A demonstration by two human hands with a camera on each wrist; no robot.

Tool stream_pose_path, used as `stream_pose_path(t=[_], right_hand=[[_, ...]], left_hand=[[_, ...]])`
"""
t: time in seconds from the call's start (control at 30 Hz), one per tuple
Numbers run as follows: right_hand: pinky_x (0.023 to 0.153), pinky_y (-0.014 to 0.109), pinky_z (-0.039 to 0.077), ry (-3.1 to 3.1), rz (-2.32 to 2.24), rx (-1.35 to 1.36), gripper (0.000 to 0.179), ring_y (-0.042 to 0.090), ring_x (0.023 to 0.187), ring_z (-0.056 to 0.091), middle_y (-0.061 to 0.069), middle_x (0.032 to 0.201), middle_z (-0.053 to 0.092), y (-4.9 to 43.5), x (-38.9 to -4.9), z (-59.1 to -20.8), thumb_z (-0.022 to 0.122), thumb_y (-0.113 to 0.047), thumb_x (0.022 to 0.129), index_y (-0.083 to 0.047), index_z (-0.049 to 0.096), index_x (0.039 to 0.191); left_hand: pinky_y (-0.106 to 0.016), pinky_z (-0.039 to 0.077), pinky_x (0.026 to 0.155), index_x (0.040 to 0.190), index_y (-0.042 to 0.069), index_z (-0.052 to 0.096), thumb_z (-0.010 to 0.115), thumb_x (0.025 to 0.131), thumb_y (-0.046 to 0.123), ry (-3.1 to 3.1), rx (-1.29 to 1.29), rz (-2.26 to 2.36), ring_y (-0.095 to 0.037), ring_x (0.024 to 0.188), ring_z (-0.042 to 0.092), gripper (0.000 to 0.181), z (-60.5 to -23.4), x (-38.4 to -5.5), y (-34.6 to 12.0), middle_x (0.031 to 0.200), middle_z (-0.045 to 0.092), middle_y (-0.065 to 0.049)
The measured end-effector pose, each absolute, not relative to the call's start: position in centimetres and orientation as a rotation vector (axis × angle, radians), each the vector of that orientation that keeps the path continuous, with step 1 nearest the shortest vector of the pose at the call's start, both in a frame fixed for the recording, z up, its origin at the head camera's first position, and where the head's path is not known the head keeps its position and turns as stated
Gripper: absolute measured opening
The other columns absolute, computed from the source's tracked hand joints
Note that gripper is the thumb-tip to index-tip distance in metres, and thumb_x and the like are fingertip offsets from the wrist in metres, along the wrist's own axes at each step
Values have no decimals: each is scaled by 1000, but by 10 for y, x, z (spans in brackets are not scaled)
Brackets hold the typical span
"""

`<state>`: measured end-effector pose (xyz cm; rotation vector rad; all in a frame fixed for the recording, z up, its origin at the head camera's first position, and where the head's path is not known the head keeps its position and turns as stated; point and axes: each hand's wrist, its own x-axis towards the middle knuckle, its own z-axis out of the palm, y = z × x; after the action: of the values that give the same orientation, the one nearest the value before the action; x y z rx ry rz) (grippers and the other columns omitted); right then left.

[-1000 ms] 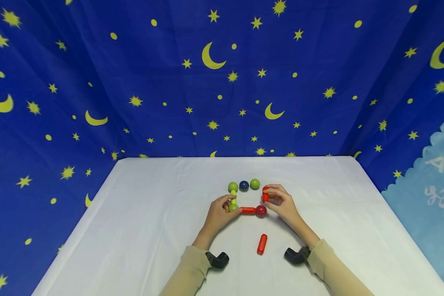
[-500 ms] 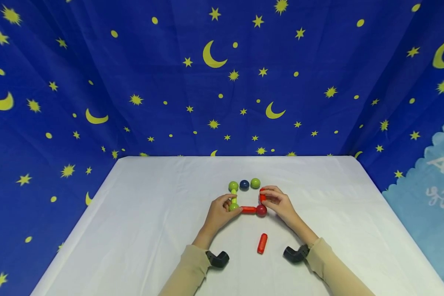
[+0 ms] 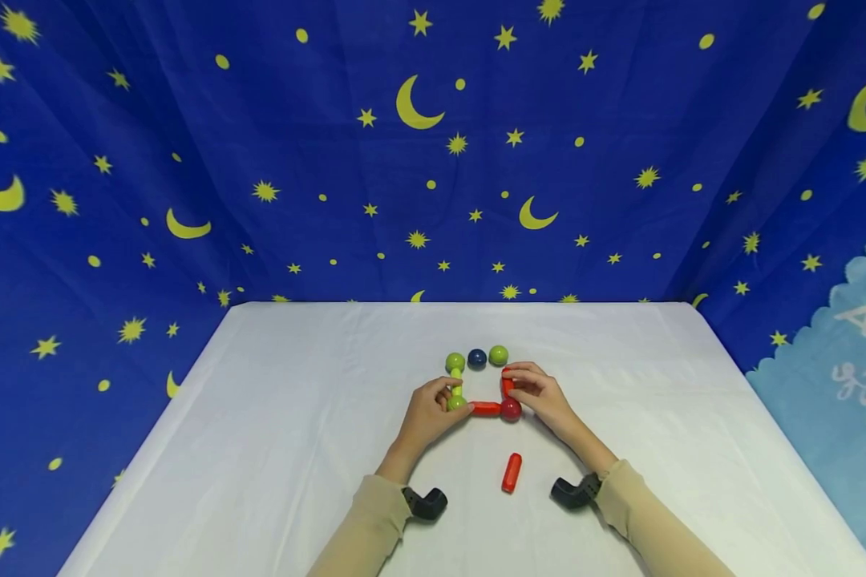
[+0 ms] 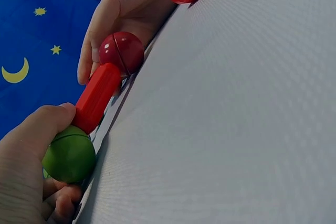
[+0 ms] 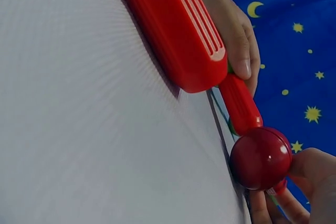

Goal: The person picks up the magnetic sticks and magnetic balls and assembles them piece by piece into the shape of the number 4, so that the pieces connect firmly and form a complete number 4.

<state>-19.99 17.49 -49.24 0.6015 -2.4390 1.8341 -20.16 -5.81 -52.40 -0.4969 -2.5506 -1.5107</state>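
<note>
My left hand grips a green ball, thumb above and fingers curled beneath, its thumb tip at the end of a red rod. That rod joins the green ball to a dark red ball. From the green ball a yellow-green rod runs away to another green ball. My right hand pinches a second red rod between thumb and fingers, its near end at the red ball. In the right wrist view the red ball mostly hides this rod.
A loose red rod lies on the white table between the forearms. Beyond the hands sit a dark blue ball and a green ball. A blue curtain with stars stands behind.
My right hand has moved left, bringing its red rod from right of the red ball to directly behind it. My left hand keeps its hold on the green ball.
</note>
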Motion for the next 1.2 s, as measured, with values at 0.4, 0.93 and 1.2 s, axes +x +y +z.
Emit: stream_pose_path(t=[0.4, 0.93, 1.2], right_hand=[[80, 14, 47, -2485, 1715, 543, 25, 14, 99, 60, 26, 114, 61, 174, -200, -492, 60, 3, 88, 9, 62, 112], [75, 16, 49, -2536, 1718, 391, 28, 9, 88, 58, 27, 111, 62, 173, -208, -490, 55, 1, 91, 10, 58, 117], [74, 12, 46, -2451, 1748, 266, 30, -3, 83, 55, 27, 113, 61, 176, -228, -504, 56, 0, 90, 8, 57, 119]], left_hand=[[-15, 37, 55, 104, 5, 67, 81, 73, 20, -2534, -545, -1508, -3, 60, 43, 37, -523, -200, -59, 71, 55, -2], [-15, 37, 54, 100, 7, 67, 82, 72, 20, -2544, -584, -1477, -2, 59, 43, 34, -524, -201, -59, 67, 51, 2], [-15, 38, 55, 101, 7, 67, 82, 73, 22, -2557, -592, -1465, -2, 60, 43, 35, -525, -200, -59, 69, 53, 0]])
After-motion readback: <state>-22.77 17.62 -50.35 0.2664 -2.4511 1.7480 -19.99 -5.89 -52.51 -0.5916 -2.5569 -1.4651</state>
